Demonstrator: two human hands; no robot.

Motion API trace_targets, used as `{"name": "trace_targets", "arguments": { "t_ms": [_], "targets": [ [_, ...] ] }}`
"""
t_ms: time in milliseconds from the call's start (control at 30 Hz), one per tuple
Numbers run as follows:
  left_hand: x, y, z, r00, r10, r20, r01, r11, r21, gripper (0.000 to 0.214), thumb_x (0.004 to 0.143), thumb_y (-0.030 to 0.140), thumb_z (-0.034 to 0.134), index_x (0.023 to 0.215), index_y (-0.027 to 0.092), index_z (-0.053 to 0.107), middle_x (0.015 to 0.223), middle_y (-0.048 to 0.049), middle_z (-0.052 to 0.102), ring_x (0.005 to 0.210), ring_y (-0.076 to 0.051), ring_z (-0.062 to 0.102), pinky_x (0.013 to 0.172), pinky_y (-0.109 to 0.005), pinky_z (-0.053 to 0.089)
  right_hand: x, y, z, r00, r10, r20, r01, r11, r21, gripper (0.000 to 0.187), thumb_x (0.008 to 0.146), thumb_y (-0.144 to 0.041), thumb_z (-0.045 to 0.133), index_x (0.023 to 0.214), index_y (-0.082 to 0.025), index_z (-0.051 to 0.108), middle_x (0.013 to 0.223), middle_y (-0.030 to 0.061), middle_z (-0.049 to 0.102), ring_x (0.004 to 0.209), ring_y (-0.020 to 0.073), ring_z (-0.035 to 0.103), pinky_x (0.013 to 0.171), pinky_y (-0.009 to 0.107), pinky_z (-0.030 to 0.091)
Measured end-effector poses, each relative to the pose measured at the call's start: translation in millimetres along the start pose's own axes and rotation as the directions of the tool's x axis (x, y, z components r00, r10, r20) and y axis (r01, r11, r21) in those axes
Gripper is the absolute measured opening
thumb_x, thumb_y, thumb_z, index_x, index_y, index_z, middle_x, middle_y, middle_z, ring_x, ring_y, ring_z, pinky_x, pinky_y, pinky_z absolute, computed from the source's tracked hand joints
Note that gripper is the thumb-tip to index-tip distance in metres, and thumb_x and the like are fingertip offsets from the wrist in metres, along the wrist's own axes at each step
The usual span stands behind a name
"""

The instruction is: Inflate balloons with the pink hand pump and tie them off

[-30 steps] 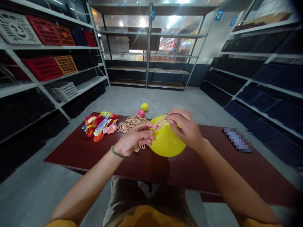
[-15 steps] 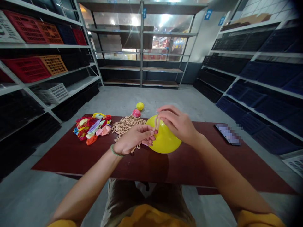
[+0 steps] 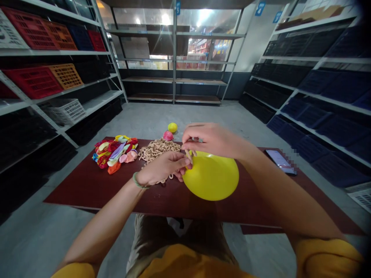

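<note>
An inflated yellow balloon [image 3: 213,179] hangs just above the table, its neck end toward my left hand [image 3: 164,169]. The thumb and fingers of that hand pinch together at the neck, with a short piece of beige cord [image 3: 189,155] rising from the pinch. Over the top of the balloon reaches my right hand [image 3: 208,137], its fingers closed on the upper part of the cord. The exact wrap of cord around the neck is hidden by my fingertips. Behind my left hand lies a pile of beige cord [image 3: 158,148].
On the dark red table [image 3: 95,193], a heap of colourful uninflated balloons [image 3: 114,152] lies left and a phone [image 3: 280,162] right. A pink ball [image 3: 167,136] and a yellow ball [image 3: 172,127] sit beyond the cord pile. Shelves with crates [image 3: 31,83] line the sides.
The balloon has swung right and slightly down. My right hand has moved left and lowered its fingers toward my left hand, which keeps its pinch.
</note>
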State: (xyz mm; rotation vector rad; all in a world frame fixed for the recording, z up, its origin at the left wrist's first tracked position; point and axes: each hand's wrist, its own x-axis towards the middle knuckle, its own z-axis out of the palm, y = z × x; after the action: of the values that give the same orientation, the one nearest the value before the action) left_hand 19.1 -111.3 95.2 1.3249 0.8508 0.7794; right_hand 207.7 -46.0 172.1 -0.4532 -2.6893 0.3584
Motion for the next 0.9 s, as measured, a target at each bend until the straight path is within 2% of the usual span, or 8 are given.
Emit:
{"name": "trace_targets", "arguments": {
  "t_ms": [167, 300, 367, 500, 567, 633, 700, 900],
  "targets": [
    [-5.7, 1.1, 5.8, 0.999, 0.035, 0.0, -0.035, 0.998, 0.045, 0.03, 0.086, 0.044, 0.068, 0.076, 0.015, 0.069, 0.058, -0.0004, 0.058, 0.054, -0.011, 0.059, 0.049, -0.02, 0.046, 9.8, 4.0, 15.9, 0.992, 0.059, 0.109, -0.071, 0.992, 0.103, 0.013, 0.097, -0.029, 0.057, 0.088, -0.024, 0.065, 0.083, -0.004, 0.07, 0.072, 0.0112, 0.063, 0.062, 0.025, 0.043],
    [-7.3, -4.0, 8.0, 0.996, 0.022, -0.087, -0.022, 1.0, 0.005, 0.035, 0.085, 0.047, 0.067, 0.071, 0.015, 0.068, 0.056, -0.0007, 0.059, 0.05, -0.01, 0.057, 0.046, -0.019, 0.044, 12.3, 8.5, 29.2, 0.993, 0.054, 0.107, -0.067, 0.99, 0.123, 0.013, 0.098, -0.028, 0.055, 0.088, -0.024, 0.063, 0.084, -0.0039, 0.07, 0.072, 0.0106, 0.062, 0.063, 0.024, 0.044],
    [-7.1, -8.6, 6.8, 0.993, -0.004, -0.121, 0.0, 1.0, -0.031, 0.035, 0.084, 0.048, 0.068, 0.072, 0.015, 0.069, 0.06, -0.0012, 0.061, 0.05, -0.01, 0.057, 0.048, -0.02, 0.045, 9.8, 13.9, 31.0, 0.992, 0.081, 0.096, -0.091, 0.99, 0.105, 0.013, 0.099, -0.03, 0.052, 0.098, -0.024, 0.063, 0.088, -0.0026, 0.071, 0.073, 0.0117, 0.063, 0.065, 0.025, 0.045],
    [-6.1, -19.1, -1.1, 0.98, -0.014, -0.201, -0.004, 0.996, -0.09, 0.036, 0.084, 0.049, 0.068, 0.079, 0.014, 0.072, 0.066, -0.0011, 0.062, 0.054, -0.009, 0.059, 0.054, -0.02, 0.049, -3.5, 21.9, 19.6, 0.966, 0.189, -0.175, -0.179, 0.981, 0.071, 0.026, 0.097, -0.037, 0.056, 0.118, -0.022, 0.058, 0.106, 0.0049, 0.07, 0.088, 0.0183, 0.065, 0.075, 0.033, 0.05],
    [-5.5, -22.4, -4.9, 0.973, -0.006, -0.232, -0.023, 0.993, -0.12, 0.037, 0.084, 0.05, 0.068, 0.08, 0.014, 0.072, 0.063, 0.0003, 0.06, 0.053, -0.008, 0.057, 0.055, -0.02, 0.049, -11.6, 20.8, 12.6, 0.956, 0.161, -0.244, -0.151, 0.987, 0.06, 0.024, 0.097, -0.038, 0.054, 0.115, -0.023, 0.061, 0.111, 0.0065, 0.068, 0.094, 0.0204, 0.064, 0.08, 0.036, 0.051],
    [-5.2, -23.2, -6.7, 0.968, 0.002, -0.252, -0.038, 0.99, -0.138, 0.038, 0.083, 0.052, 0.068, 0.08, 0.014, 0.072, 0.06, 0.0014, 0.057, 0.051, -0.008, 0.056, 0.054, -0.02, 0.048, -18.0, 18.2, 11.9, 0.983, 0.086, -0.161, -0.082, 0.996, 0.03, 0.021, 0.099, -0.035, 0.05, 0.111, -0.025, 0.064, 0.111, 0.0045, 0.069, 0.1, 0.0209, 0.062, 0.086, 0.038, 0.05],
    [-5.2, -22.0, -6.8, 0.966, 0.022, -0.256, -0.055, 0.991, -0.124, 0.039, 0.083, 0.053, 0.068, 0.079, 0.014, 0.072, 0.059, 0.0013, 0.057, 0.052, -0.008, 0.056, 0.054, -0.02, 0.047, -21.1, 16.8, 19.0, 0.995, 0.019, -0.097, -0.022, 0.999, -0.032, 0.02, 0.099, -0.031, 0.05, 0.11, -0.029, 0.067, 0.111, 0.0022, 0.069, 0.107, 0.0216, 0.061, 0.093, 0.04, 0.048],
    [-7.8, -18.1, -7.7, 0.96, 0.088, -0.266, -0.105, 0.993, -0.051, 0.038, 0.085, 0.051, 0.066, 0.078, 0.015, 0.072, 0.061, 0.0003, 0.06, 0.053, -0.009, 0.058, 0.055, -0.02, 0.047, -14.8, 16.2, 44.7, 0.993, -0.027, -0.112, 0.011, 0.99, -0.142, 0.012, 0.093, -0.025, 0.059, 0.099, -0.026, 0.069, 0.107, 0.0032, 0.066, 0.104, 0.0222, 0.058, 0.094, 0.043, 0.043]
  ]
}}
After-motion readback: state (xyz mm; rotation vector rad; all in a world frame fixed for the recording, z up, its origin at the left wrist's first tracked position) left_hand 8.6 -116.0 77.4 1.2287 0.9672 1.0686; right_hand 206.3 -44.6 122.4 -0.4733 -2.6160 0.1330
